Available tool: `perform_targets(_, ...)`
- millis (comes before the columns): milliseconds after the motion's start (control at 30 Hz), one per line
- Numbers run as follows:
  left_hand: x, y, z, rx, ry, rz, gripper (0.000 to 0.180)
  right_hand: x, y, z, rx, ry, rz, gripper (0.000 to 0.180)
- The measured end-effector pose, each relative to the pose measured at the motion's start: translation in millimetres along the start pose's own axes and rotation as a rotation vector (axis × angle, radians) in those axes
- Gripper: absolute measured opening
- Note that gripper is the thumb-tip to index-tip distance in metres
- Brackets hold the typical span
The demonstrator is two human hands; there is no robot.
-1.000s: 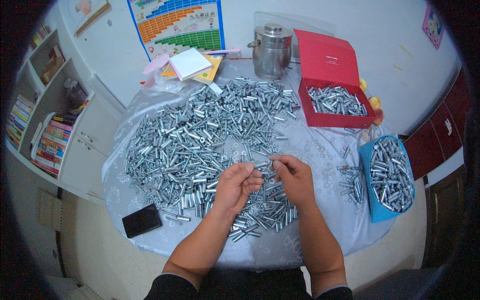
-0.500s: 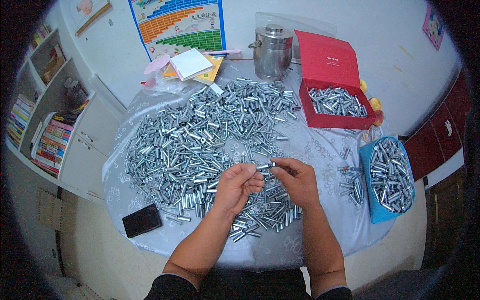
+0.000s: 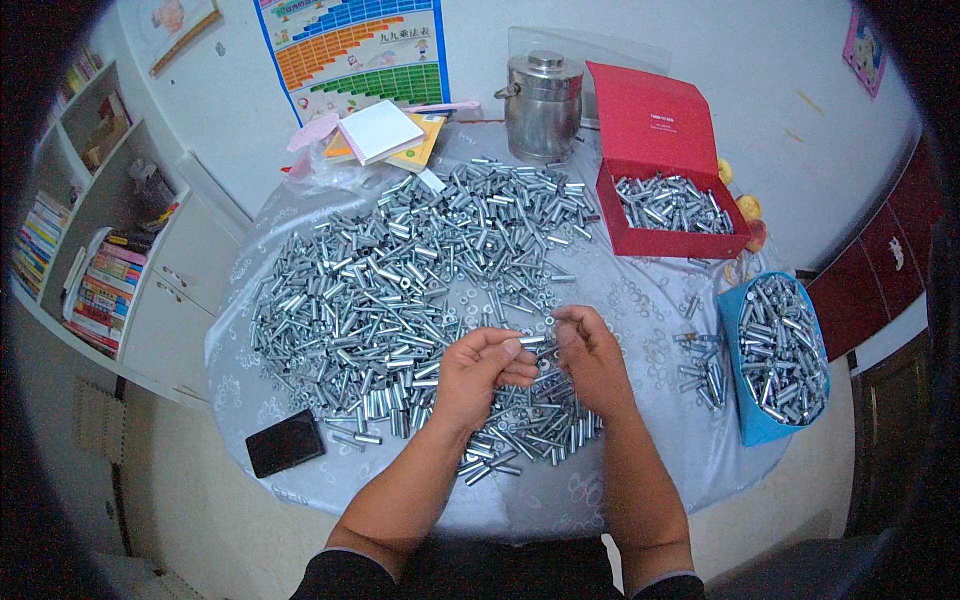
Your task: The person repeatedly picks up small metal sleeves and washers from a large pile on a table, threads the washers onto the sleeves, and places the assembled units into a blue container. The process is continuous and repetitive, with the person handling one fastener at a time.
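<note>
My left hand [image 3: 478, 372] and my right hand [image 3: 594, 352] meet over the near middle of a round table [image 3: 650, 470]. Between their fingertips they pinch a small silver metal sleeve [image 3: 533, 341], held level. A big heap of silver metal sleeves [image 3: 400, 270] spreads across the table's left and middle. A smaller pile of the same parts [image 3: 530, 425] lies just under my hands. Loose small rings [image 3: 640, 300] are scattered to the right of my hands.
An open red box [image 3: 668, 240] with metal parts sits at the back right, a blue bin [image 3: 780, 350] full of parts at the right edge. A steel pot [image 3: 542, 105], notebooks [image 3: 385, 135] and a black phone [image 3: 285, 442] also lie on the table. Bookshelves [image 3: 90, 270] stand left.
My hands have shifted slightly and closed together on the sleeve; the piles stay as they were.
</note>
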State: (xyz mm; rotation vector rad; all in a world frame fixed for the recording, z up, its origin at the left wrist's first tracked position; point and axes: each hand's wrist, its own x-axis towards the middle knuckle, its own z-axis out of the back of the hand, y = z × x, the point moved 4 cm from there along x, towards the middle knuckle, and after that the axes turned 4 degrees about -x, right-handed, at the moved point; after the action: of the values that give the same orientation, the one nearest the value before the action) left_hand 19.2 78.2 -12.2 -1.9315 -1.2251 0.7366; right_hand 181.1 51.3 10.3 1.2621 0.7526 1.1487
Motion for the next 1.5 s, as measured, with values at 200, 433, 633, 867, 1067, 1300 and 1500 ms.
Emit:
perform_targets(200, -0.2, 0.5, 1.2, 0.018, -0.028, 0.001, 0.016, 0.6, -7.5, 2.8, -0.185, 0.172, -0.112, 0.030)
perform_targets(433, 0.3, 0.8, 1.5, 0.022, -0.051, 0.005, 0.016, 0.2, -10.9, 1.9, -0.043, 0.130, -0.166, 0.030)
perform_targets(633, 0.6, 2.3, 1.3, 0.001, -0.042, 0.000, 0.017, 1.7, -15.3, 6.5, -0.033, 0.185, -0.143, 0.018)
perform_targets(867, 0.6, 1.0, 1.6, -0.017, -0.041, 0.001, 0.016, -0.1, -12.3, 4.3, -0.051, 0.223, -0.086, 0.016)
perform_targets(1067, 0.1, 0.0, 0.3, -0.028, -0.058, -0.003, 0.017, -0.7, -16.7, -2.2, 0.107, 0.230, -0.008, 0.018)
perform_targets(1300, -0.2, 2.3, 2.1, -0.016, -0.034, -0.001, 0.019, -1.4, -15.1, -5.5, 0.099, 0.220, -0.083, 0.019)
perform_targets(1500, 0.5, 3.7, 2.2, 0.010, -0.034, 0.009, 0.020, -1.0, -9.3, -4.3, 0.131, 0.192, -0.105, 0.018)
